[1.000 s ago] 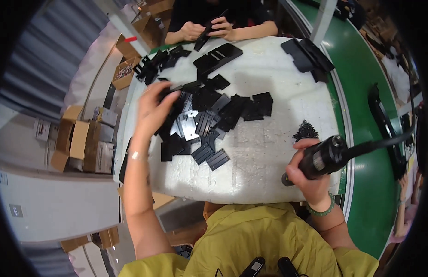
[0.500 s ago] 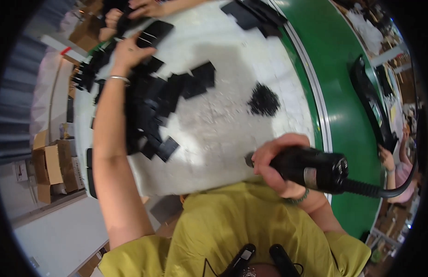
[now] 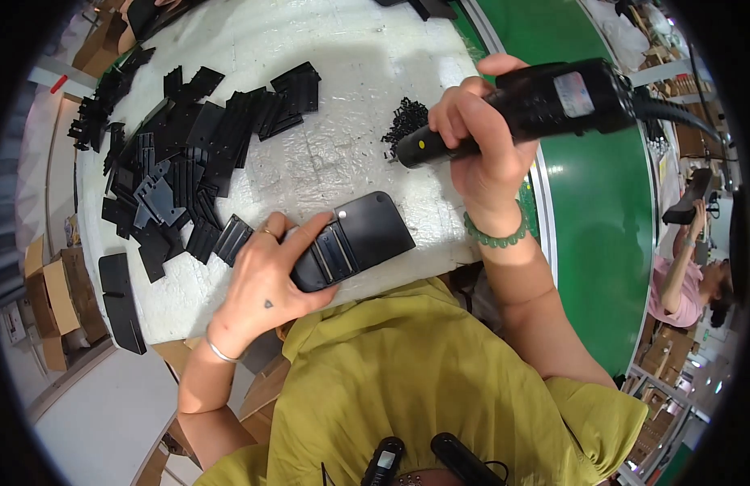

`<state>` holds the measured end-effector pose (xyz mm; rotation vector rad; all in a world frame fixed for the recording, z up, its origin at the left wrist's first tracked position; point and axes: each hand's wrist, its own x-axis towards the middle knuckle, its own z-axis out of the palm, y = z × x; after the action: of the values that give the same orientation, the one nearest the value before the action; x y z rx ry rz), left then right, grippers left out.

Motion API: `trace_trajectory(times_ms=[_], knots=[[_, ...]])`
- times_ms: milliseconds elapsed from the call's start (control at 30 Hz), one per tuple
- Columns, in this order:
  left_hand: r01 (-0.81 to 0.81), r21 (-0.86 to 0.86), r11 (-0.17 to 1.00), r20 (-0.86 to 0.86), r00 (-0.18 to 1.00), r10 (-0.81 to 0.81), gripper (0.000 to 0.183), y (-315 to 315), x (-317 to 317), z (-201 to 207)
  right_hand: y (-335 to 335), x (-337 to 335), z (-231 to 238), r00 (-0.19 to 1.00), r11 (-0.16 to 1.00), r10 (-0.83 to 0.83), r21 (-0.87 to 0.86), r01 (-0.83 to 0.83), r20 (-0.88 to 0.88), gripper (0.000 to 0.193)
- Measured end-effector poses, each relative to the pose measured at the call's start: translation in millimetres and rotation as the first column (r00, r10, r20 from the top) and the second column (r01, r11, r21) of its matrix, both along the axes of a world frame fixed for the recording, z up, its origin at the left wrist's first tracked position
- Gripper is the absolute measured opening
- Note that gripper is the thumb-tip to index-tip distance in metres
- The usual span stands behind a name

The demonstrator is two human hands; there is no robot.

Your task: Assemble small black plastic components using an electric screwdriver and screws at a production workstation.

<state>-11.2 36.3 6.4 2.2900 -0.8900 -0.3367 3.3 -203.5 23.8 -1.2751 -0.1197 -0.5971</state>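
My left hand [image 3: 266,279] grips a flat black plastic panel [image 3: 379,227] by its left end, near the front edge of the white-covered table. The panel has a rounded corner, a round hole and a slotted middle with light strips. My right hand [image 3: 487,134] is wrapped around a black corded electric screwdriver [image 3: 537,105], held almost level and pointing left. Its nose is over the near side of a small heap of black screws [image 3: 409,117]. Whether the bit touches a screw is hidden.
Many black plastic pieces [image 3: 176,170] lie heaped on the table's left half. A black panel [image 3: 122,304] sits at the left edge. A green conveyor [image 3: 598,211] runs along the right, with a co-worker [image 3: 679,283] beyond it holding a black part. Open cardboard boxes [image 3: 63,296] stand at left.
My left hand has come back from the far left with the black panel, now near me. My right hand has lifted the screwdriver forward from the near edge to the screw heap.
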Motion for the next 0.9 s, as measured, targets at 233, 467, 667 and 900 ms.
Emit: trace_trajectory(times_ms=[233,467,667,900], knots=[[-0.012,0.035,0.999,0.249,0.969,0.002,0.076,-11,2,14,2,3,2,0.999,0.999,0.007,0.047,-0.009,0.04,0.032],[0.139,-0.208,0.968,0.474,0.88,-0.024,0.031,-62,56,-3,4,-12,29,0.959,0.97,0.172,0.13,-0.205,0.225,0.04],[0.217,-0.336,0.917,0.482,0.876,-0.03,0.014,-76,52,-4,-4,-31,44,0.916,0.953,0.287,0.015,-0.303,0.28,0.04],[0.168,-0.409,0.897,0.411,0.911,0.017,0.015,-69,41,1,-3,-40,52,0.862,0.911,0.412,-0.104,-0.399,0.295,0.038]])
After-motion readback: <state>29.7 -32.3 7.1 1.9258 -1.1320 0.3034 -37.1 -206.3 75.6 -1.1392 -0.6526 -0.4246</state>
